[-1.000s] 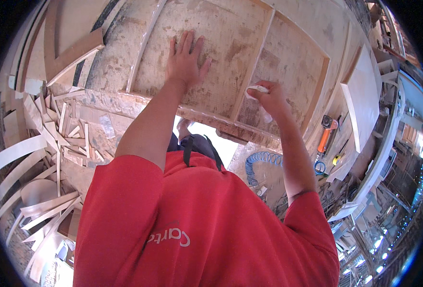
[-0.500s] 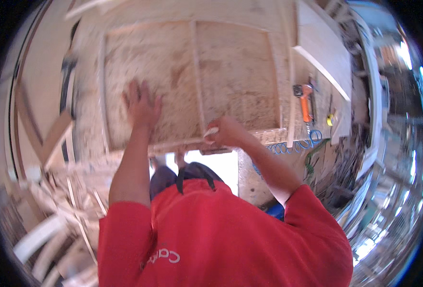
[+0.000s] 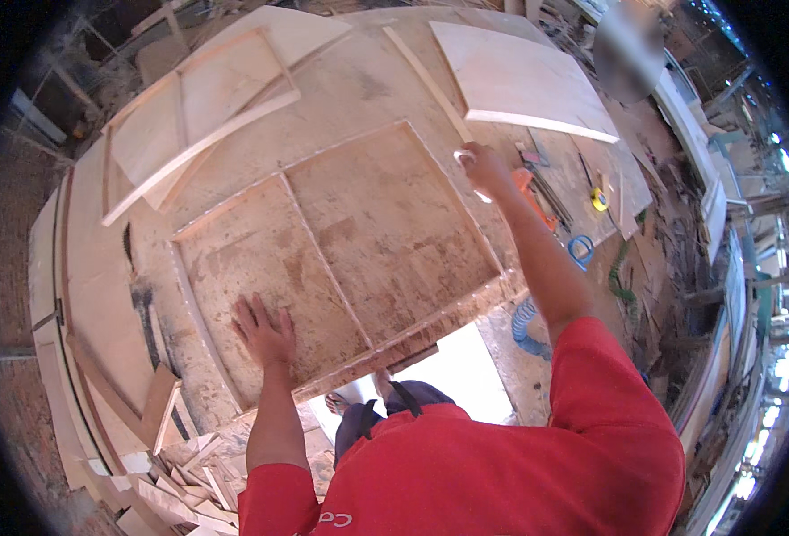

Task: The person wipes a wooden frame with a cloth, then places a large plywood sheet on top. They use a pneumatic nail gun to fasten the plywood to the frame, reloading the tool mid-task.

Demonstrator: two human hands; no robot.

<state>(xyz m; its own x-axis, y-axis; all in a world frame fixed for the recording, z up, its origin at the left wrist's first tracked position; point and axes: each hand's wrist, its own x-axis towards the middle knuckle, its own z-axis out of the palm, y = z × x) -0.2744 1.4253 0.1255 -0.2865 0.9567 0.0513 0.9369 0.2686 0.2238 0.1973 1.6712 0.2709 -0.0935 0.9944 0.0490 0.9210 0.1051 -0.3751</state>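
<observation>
A rectangular wooden frame [image 3: 233, 198] of thin strips, with one middle bar, lies on the stained plywood worktop before me. Whitish streaks run along the tops of its strips. My left hand [image 3: 266, 334] rests with fingers spread on the brown surface inside the frame's left half. Beyond the frame's far right corner, my right hand [image 3: 489, 172] is closed round a small white object [image 3: 483, 196]. White shows at both sides of the fist; the fingers hide most of it, so its kind is unclear.
An orange power tool [image 3: 534, 195], partly behind my right forearm, and a yellow tape measure [image 3: 599, 199] lie at right. A pale panel [image 3: 524, 80] lies far right, another framed panel [image 3: 144, 134] far left. A blue coiled hose [image 3: 526, 330] hangs near the right edge; wood offcuts [image 3: 184, 496] pile lower left.
My right hand has moved from the frame's near edge, by the middle bar, out to beyond its far right corner, still holding the white object. My left hand stays flat inside the frame; the view has shifted.
</observation>
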